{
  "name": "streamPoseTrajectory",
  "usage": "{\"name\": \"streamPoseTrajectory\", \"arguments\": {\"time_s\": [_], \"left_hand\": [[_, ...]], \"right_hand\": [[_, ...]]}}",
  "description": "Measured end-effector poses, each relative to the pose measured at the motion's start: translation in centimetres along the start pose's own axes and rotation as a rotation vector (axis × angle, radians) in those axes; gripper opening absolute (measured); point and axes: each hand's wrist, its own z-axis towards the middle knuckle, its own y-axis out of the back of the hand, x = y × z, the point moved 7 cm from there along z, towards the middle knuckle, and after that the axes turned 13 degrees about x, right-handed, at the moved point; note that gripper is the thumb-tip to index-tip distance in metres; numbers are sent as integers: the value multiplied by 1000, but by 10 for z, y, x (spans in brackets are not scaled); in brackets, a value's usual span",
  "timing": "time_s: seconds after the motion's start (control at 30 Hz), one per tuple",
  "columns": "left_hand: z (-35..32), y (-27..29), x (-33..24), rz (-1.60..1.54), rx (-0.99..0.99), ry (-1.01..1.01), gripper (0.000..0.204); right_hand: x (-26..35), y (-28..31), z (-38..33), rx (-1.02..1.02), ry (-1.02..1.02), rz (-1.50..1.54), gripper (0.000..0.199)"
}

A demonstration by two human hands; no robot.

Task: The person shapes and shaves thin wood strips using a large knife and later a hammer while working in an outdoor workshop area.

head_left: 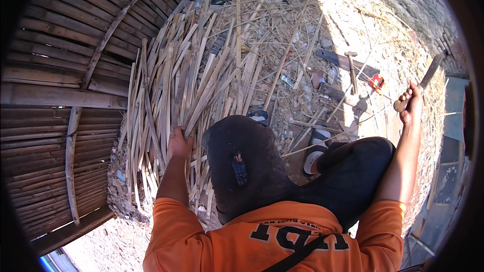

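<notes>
My left hand [180, 143] is closed around the lower end of a split bamboo strip [204, 102], at the near side of a large heap of bamboo strips [166, 83]. The fingertips are partly hidden among the strips. Out to the right, my right hand [412, 102] grips the wooden handle of a machete [432, 72], its blade pointing up and away. The machete is held apart from the heap, over sunlit ground. Between my arms, my dark-trousered knee [242, 156] is bent up, hiding some of the ground.
A handsaw [348, 62] with a red handle and a hammer [352, 73] lie on the littered ground ahead. Near my knee sits a small dark container [258, 116]. A bamboo slat wall [60, 65] rises at left; a brick wall [428, 5] stands far right.
</notes>
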Motion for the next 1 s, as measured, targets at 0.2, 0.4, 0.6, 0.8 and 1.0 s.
{"name": "streamPoseTrajectory", "arguments": {"time_s": [0.2, 0.4, 0.6, 0.8, 1.0], "left_hand": [[-3, 6, -13, 65, -34, -128, 45], [-2, 1, -5, 58, -15, -36, 43], [3, 2, 14, 94, 18, 87, 47], [-8, 23, -13, -189, 115, 64, 46], [1, 21, 9, -107, -68, -57, 32]], "right_hand": [[-3, -4, 2, -22, -41, -55, 23], [-6, -12, -2, 7, -58, -62, 22], [-7, -9, 1, 7, -53, -44, 17], [-9, 7, 9, 8, -67, -35, 20], [-8, -5, 8, 32, -54, -43, 19]]}}
